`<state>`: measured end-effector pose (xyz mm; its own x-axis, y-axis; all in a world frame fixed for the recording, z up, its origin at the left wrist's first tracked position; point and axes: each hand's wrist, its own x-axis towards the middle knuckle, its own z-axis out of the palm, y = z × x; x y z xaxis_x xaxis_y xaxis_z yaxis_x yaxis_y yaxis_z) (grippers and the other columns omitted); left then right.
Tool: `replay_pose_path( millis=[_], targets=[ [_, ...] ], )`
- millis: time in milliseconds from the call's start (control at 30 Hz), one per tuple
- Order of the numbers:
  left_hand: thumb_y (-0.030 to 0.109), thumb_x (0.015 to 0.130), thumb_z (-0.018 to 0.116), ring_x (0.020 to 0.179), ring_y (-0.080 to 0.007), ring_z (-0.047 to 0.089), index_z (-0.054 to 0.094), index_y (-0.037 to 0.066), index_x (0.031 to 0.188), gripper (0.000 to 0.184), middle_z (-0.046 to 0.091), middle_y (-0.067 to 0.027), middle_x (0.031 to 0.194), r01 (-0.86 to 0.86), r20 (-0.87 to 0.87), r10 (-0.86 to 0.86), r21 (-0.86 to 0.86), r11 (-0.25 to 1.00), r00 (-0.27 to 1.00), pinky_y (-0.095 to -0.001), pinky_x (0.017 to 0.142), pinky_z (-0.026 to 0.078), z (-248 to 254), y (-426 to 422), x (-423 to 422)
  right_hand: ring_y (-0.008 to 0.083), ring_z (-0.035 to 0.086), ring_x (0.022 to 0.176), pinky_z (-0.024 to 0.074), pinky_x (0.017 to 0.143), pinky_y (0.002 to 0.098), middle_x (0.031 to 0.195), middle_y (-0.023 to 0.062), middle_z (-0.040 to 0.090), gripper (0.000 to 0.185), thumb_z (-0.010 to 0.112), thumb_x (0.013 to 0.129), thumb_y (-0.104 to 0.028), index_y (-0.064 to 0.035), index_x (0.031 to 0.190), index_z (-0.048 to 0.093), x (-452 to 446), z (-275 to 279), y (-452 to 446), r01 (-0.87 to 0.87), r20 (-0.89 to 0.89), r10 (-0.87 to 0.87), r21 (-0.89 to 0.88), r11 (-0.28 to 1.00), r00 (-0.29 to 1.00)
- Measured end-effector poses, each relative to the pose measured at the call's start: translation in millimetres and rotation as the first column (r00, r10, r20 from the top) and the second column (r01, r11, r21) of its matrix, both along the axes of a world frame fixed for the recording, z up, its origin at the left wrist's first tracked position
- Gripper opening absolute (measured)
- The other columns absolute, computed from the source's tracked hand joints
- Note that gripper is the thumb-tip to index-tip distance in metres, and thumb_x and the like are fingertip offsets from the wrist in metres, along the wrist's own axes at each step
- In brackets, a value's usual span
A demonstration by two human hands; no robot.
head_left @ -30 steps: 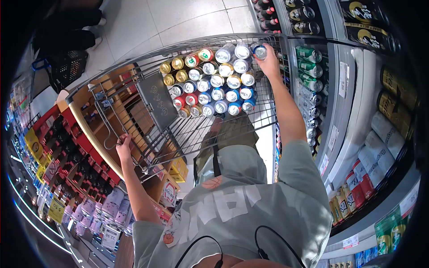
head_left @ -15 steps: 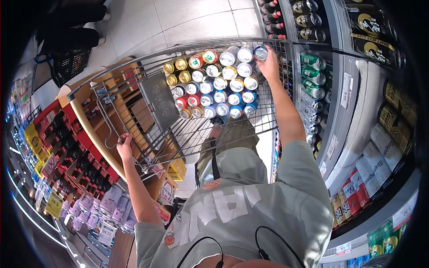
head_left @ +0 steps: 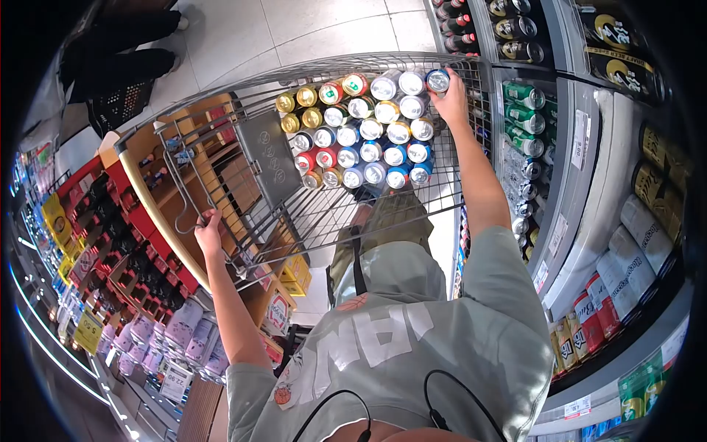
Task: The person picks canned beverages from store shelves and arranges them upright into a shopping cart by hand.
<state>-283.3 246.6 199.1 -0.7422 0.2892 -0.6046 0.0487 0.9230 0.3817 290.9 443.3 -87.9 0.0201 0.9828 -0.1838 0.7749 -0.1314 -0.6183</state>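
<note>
My right hand (head_left: pixel 452 102) grips a blue can (head_left: pixel 437 80) at the far right end of the top row of cans. Its silver top faces up. Several rows of upright drink cans (head_left: pixel 372 130), with gold, red, white and blue sides, stand close together inside the wire shopping cart (head_left: pixel 324 247). Over at the cart's left end, my left hand (head_left: pixel 208 230) is closed around a thin wire part of the frame. A grey plastic flap (head_left: pixel 270 158) with symbols lies between that hand and the cans.
Shelves on the right hold green cans (head_left: pixel 524 121), dark bottles (head_left: pixel 458 23) and multipacks of cans (head_left: pixel 626 258). A person in dark trousers (head_left: pixel 121 55) stands at upper left beside a black basket (head_left: pixel 121 107). Display shelves with pink-and-white packs (head_left: pixel 184 324) line the left.
The cart and cans sit slightly higher and further right in view. My right hand still holds the blue can at the row's end. My left hand keeps its hold.
</note>
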Motion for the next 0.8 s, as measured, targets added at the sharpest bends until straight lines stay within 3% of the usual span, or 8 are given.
replay_pose_path(
  millis=[200, 267, 400, 467, 500, 600, 700, 800],
  targets=[
    [0.014, 0.088, 0.075, 0.061, -0.0041, 0.053, 0.068, 0.012, 0.095, 0.01, 0.057, 0.0064, 0.073, 0.009, 0.015, -0.01, 0.022, 1.0, 1.0, -0.0206, 0.054, 0.042, 1, 1, 1, 0.0372, 0.052, 0.127, 0.0459, 0.105, 0.0438, 0.134, 0.0182, 0.056, 0.081, 0.086, 0.072, -0.013, -0.005, 0.141, 0.045, 0, 2, 1, -0.002, 0.013, 0.002, -0.017, 1.0, 1.0],
    [0.017, 0.088, 0.075, 0.055, -0.0028, 0.047, 0.066, 0.015, 0.093, 0.011, 0.051, 0.0093, 0.067, 0.023, -0.02, -0.023, 0.004, 1.0, 1.0, -0.02, 0.049, 0.037, -2, 1, 2, 0.0372, 0.051, 0.128, 0.0449, 0.106, 0.044, 0.134, 0.0181, 0.055, 0.082, 0.086, 0.071, -0.014, -0.0049, 0.142, 0.045, 0, 6, 0, 0.007, -0.024, -0.007, 0.002, 1.0, 1.0],
    [0.017, 0.089, 0.075, 0.053, -0.003, 0.046, 0.066, 0.015, 0.094, 0.01, 0.052, 0.0091, 0.067, 0.028, -0.009, -0.028, 0.026, 0.999, 1.0, -0.0204, 0.048, 0.035, -5, -5, -4, 0.0389, 0.048, 0.131, 0.0422, 0.109, 0.0453, 0.139, 0.0202, 0.051, 0.083, 0.085, 0.073, -0.016, -0.0035, 0.143, 0.043, 2, 15, -13, 0.078, 0.006, -0.079, 0.059, 0.995, 0.997],
    [0.02, 0.088, 0.076, 0.064, -0.0052, 0.057, 0.065, 0.014, 0.093, 0.013, 0.061, 0.0051, 0.076, 0.026, 0.084, -0.028, 0.026, 0.999, 0.996, -0.0209, 0.057, 0.045, -3, -3, -7, 0.0405, 0.047, 0.132, 0.0399, 0.111, 0.046, 0.14, 0.0217, 0.05, 0.08, 0.081, 0.075, -0.014, -0.0023, 0.143, 0.042, 6, 25, -25, 0.122, -0.032, -0.119, 0.096, 0.988, 0.992],
    [0.02, 0.088, 0.076, 0.064, -0.0052, 0.057, 0.065, 0.014, 0.093, 0.013, 0.061, 0.0051, 0.076, 0.031, 0.089, -0.035, 0.046, 0.998, 0.995, -0.0209, 0.057, 0.045, -1, -1, -5, 0.0409, 0.047, 0.132, 0.0393, 0.112, 0.0462, 0.139, 0.0221, 0.05, 0.079, 0.08, 0.075, -0.013, -0.002, 0.143, 0.042, 7, 31, -30, 0.148, -0.048, -0.143, 0.13, 0.98, 0.989],
    [0.022, 0.092, 0.072, 0.074, -0.0108, 0.069, 0.062, 0.015, 0.095, 0.012, 0.068, 0.0025, 0.083, 0.052, 0.092, -0.052, 0.0, 0.999, 0.994, -0.0232, 0.06, 0.049, -2, 0, -6, 0.0406, 0.047, 0.131, 0.038, 0.113, 0.046, 0.138, 0.0223, 0.051, 0.068, 0.074, 0.08, -0.008, -0.0011, 0.141, 0.044, 10, 64, -53, 0.239, -0.093, -0.227, 0.141, 0.961, 0.969],
    [0.023, 0.094, 0.07, 0.075, -0.012, 0.07, 0.061, 0.015, 0.096, 0.012, 0.069, 0.0019, 0.084, 0.009, 0.219, -0.029, 0.091, 0.996, 0.975, -0.0251, 0.06, 0.051, -16, -10, -21, 0.0399, 0.048, 0.131, 0.0386, 0.112, 0.0458, 0.137, 0.0215, 0.052, 0.062, 0.07, 0.081, -0.005, -0.0012, 0.139, 0.047, 13, 106, -81, 0.284, -0.138, -0.264, 0.157, 0.946, 0.955],
    [0.025, 0.096, 0.067, 0.071, -0.0113, 0.069, 0.061, 0.012, 0.095, 0.014, 0.07, -0.0004, 0.084, 0.066, 0.271, -0.109, 0.162, 0.985, 0.957, -0.0256, 0.058, 0.052, -21, -12, -30, 0.0401, 0.05, 0.129, 0.0394, 0.11, 0.0447, 0.134, 0.0208, 0.054, 0.058, 0.067, 0.079, -0.001, -0.0019, 0.134, 0.049, 15, 166, -109, 0.32, -0.169, -0.295, 0.144, 0.936, 0.94]
  ],
)
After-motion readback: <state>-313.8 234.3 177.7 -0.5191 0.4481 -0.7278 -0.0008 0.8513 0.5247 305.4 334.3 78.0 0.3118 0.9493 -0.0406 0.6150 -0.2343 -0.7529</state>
